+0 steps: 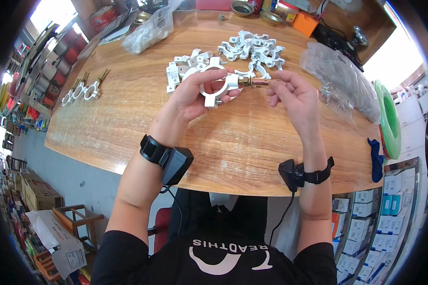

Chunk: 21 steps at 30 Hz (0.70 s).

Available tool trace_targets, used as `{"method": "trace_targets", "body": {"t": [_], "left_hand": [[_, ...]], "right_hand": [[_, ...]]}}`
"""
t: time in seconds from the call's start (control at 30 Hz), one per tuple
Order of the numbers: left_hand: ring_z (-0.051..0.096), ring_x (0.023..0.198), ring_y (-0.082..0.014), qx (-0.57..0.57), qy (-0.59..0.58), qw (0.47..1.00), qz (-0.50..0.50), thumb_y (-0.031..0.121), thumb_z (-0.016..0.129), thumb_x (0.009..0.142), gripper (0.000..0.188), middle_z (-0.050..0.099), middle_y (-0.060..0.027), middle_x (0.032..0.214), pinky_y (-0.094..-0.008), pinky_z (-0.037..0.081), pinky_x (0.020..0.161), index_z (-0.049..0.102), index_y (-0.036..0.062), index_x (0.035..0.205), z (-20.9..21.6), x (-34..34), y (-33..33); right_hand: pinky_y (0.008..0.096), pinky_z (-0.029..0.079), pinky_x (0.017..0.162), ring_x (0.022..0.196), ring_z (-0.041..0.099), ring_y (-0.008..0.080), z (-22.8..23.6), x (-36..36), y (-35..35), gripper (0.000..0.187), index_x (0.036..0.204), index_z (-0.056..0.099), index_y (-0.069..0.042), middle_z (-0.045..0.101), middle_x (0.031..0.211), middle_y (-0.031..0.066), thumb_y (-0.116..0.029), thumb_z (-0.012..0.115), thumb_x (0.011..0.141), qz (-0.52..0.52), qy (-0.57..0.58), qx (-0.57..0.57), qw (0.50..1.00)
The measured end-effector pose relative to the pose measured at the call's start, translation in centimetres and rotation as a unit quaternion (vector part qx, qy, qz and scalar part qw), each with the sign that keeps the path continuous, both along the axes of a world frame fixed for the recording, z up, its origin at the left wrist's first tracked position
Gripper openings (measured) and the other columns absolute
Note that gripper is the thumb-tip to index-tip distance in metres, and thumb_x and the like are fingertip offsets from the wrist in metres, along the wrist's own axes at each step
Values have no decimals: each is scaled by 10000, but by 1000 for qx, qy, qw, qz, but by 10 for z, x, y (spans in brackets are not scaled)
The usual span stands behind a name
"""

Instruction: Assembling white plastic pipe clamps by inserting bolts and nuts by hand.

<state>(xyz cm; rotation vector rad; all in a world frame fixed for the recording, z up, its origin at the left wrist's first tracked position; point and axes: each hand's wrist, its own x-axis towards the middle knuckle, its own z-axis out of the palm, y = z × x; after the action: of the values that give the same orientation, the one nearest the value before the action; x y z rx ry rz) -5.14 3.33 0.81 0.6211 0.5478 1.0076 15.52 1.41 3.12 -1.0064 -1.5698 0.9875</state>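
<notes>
Clamp [232,83], white and ring-shaped, above the surface [223,152], gripped in left hand [195,90]; brassy bolt [260,82] pinched at right end by right hand [295,97]. Probably light, stiff; best held left of bolt.

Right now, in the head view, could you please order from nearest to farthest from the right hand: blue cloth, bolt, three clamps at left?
From the right hand:
1. Bolt: at its fingertips.
2. Blue cloth: far right.
3. Three clamps: far left.

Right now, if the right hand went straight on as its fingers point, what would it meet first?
The right hand would likely meet the brass-coloured bolt first; depth is unclear.
</notes>
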Motion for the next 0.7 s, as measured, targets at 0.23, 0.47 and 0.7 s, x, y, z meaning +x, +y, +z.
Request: {"method": "trace_targets", "body": {"t": [0.23,0.47,0.7], "left_hand": [[604,739,-216,-7,11,1000,16,138,512,821,287,558,-172,924,-225,513,480,472,-32,1050,-1,-2,1],[599,712,-195,5,14,1000,-6,138,512,819,285,554,-189,946,-215,507,480,471,-36,1041,-6,-1,5],[585,625,-166,1,27,1000,3,159,509,826,286,568,-175,908,-207,499,476,477,-37,1032,-2,1,3]], "right_hand": [[195,428,518,580,546,91,0,4,0,137,885,546,45,583,687,77,-75,548,819,23,18,-34,999],[206,422,461,495,530,96,-3,0,1,203,800,547,41,569,622,76,-160,556,830,33,77,-28,996],[206,428,484,548,544,97,4,8,4,192,899,512,40,572,672,95,-133,552,826,46,4,-111,993]]}}
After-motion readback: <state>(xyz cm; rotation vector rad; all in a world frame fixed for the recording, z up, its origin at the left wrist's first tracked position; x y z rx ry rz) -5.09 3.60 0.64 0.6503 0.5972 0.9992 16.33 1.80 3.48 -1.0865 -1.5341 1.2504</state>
